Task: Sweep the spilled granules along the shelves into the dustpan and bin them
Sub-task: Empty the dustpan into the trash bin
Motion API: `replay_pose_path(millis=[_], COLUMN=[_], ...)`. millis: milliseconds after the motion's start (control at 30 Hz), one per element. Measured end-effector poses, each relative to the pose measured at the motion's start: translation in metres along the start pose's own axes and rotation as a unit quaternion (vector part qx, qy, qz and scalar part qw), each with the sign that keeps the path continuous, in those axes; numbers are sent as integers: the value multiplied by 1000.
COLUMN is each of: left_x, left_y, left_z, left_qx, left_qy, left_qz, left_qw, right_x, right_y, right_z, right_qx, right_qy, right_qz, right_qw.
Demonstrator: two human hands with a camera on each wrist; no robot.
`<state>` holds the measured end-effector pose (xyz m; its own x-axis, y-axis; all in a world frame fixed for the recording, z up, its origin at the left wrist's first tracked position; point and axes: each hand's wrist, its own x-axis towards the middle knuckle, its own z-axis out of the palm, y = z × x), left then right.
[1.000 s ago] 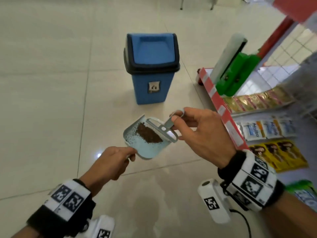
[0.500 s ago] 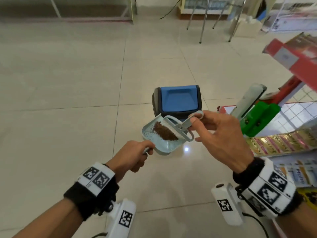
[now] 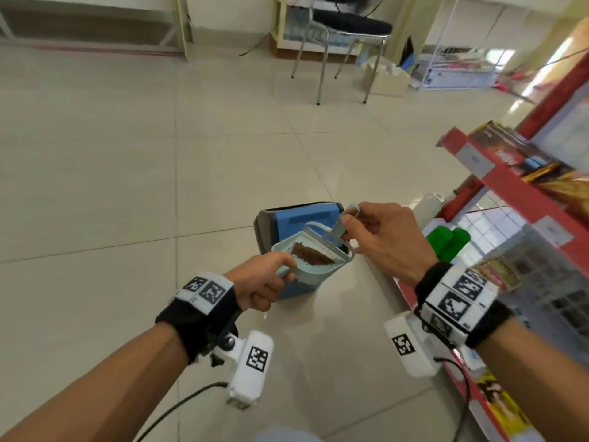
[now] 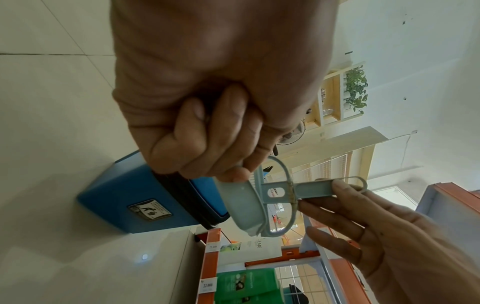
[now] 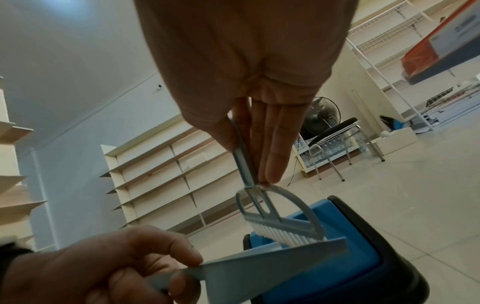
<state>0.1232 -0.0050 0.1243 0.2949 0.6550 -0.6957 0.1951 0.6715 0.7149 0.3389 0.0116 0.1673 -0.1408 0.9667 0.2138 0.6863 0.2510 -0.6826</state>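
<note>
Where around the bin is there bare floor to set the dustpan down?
Bare tile lies left of the blue bin and beyond it toward the chair. Right is crowded: the red shelf and a green pack. Above the bin, the dustpan and brush fill the space.

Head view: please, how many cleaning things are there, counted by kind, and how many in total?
Dustpan, pale blue, the left hand grips its handle, brown granules inside: 1
Small brush, the right hand pinches its handle: 1
Blue bin, under the dustpan: 1
Total: 3
</note>
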Motion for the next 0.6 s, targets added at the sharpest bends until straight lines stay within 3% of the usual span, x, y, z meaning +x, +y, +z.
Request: replay_pose_path(millis=[367, 500, 600], left_x=[40, 54, 61], left_y=[34, 40, 47], left_z=[1, 9, 14], left_qx=[-38, -57, -2], left_qy=[-36, -5, 49], left_qz=[-86, -108, -122], left_qw=[995, 992, 991], right_x=[44, 53, 54], right_y=[38, 46, 51], right_z=[13, 18, 16], right_qx=[-36, -41, -44], right_qy=[-31, -61, -76], right_qz=[1, -23, -49], right_qw=[999, 997, 995])
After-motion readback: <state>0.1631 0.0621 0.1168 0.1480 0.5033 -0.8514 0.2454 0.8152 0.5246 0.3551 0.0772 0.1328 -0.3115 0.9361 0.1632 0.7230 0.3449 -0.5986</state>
